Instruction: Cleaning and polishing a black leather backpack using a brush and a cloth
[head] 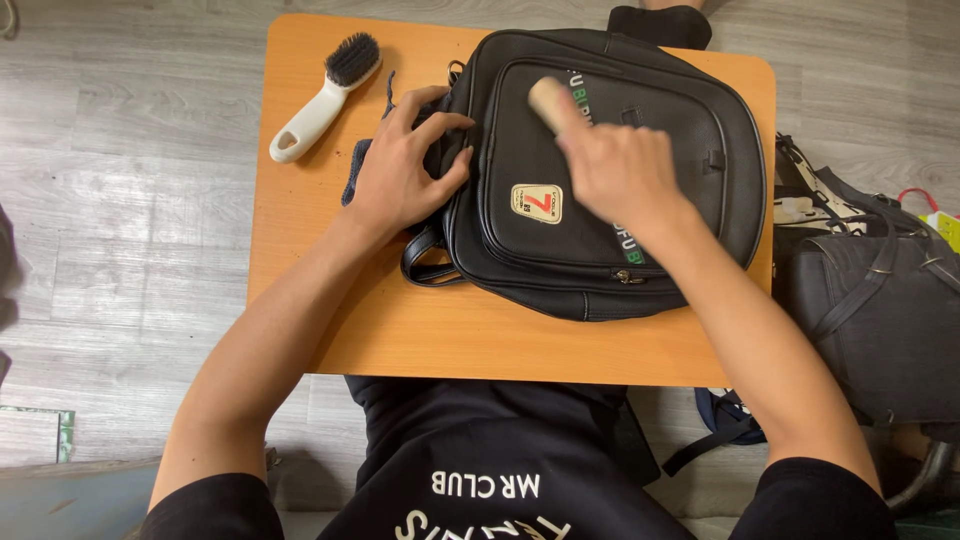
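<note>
A black leather backpack lies flat on a small orange wooden table, front pocket up, with a small square patch on it. My left hand presses on the bag's left edge, fingers spread over the seam. My right hand rests on the front pocket and grips a pale, rounded wooden handle that sticks out toward the top; its working end is hidden under my palm. The bag's strap loops out below my left hand.
A white-handled brush with dark bristles lies at the table's top left. A dark blue cloth peeks from under my left hand. Another dark bag sits on the grey wood floor to the right.
</note>
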